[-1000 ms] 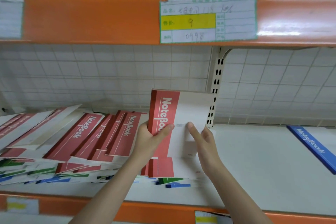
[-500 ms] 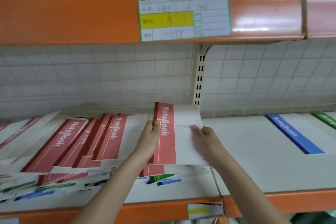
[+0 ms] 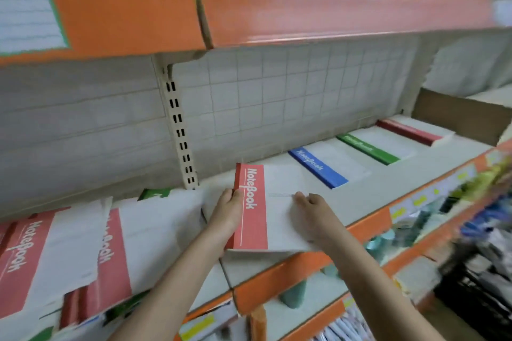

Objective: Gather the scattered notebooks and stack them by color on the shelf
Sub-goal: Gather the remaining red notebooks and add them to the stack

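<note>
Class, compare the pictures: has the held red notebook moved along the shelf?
Yes. The red notebook has moved rightward, from left of the slotted upright post to its right, nearer the blue notebook.

Red spine band with white "NoteBook" lettering on the held white notebook point(image 3: 274, 210). Blue-banded notebook point(image 3: 318, 167), green-banded notebook point(image 3: 367, 148) and red-banded notebook point(image 3: 408, 133), all white-covered, toward the grey shelf's point(image 3: 371, 191) right end. Orange front edge point(image 3: 368, 223); white grid-patterned back panel point(image 3: 291, 97).
</note>
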Tool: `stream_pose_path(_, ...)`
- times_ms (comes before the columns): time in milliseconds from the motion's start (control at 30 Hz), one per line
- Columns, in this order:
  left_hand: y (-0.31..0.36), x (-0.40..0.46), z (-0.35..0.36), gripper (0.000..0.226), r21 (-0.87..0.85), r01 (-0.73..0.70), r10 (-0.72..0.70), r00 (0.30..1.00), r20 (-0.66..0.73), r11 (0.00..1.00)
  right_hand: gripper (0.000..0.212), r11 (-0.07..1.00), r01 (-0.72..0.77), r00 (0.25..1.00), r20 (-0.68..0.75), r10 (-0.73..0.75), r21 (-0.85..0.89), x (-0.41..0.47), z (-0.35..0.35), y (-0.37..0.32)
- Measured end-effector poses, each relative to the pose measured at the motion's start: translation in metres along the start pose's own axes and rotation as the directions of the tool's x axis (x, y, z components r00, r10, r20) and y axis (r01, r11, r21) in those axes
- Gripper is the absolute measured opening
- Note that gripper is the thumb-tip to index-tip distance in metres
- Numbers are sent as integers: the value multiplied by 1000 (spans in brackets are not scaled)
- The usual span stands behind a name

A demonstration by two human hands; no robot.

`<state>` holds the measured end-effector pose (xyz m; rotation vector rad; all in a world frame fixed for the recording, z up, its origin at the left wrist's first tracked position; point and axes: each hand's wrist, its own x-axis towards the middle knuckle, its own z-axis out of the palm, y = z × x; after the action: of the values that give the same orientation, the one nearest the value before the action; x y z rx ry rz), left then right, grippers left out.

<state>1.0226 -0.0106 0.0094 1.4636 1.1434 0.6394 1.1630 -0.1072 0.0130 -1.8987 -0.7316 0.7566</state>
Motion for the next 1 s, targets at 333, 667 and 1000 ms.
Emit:
stream_pose_path(333,44,1,176,31,-11,-26,28,971,239,1000,32,998,-66,961,-267,68,17,23,-155,68)
stream_pose_path(667,71,-12,314,25,11,-21,15,924,381,1000,34,988,-156,915,-380,137,-19,28,-278,122)
stream_pose_path(1000,103,23,419,34,5,-41,33,870,492,999,28,976,-203,873,-436,218,82,77,-365,152)
